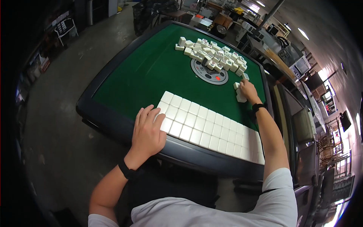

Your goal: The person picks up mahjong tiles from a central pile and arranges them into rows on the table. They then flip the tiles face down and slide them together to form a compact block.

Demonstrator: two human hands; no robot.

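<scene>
My left hand (147,128) lies with its fingers spread over the near-left rim, against the left end of a block of face-down mahjong tiles (204,125). The block's white backs form several neat rows along the near side of the green table. Toward the right edge, my right hand (248,92) is palm down, its fingers stretched forward and partly hidden. One loose mahjong tile (245,76) sits at its fingertips. Beside the thumb side are a few white tiles (241,96), touching or nearly touching the hand. A jumbled pile of mahjong tiles (215,55) covers the far part of the felt.
A round control panel (210,72) with a red light is set in the table's middle, partly under the pile. A raised dark rim (109,125) surrounds the felt. A white folding chair (66,29) stands far left; benches and equipment (280,53) lie beyond the right side.
</scene>
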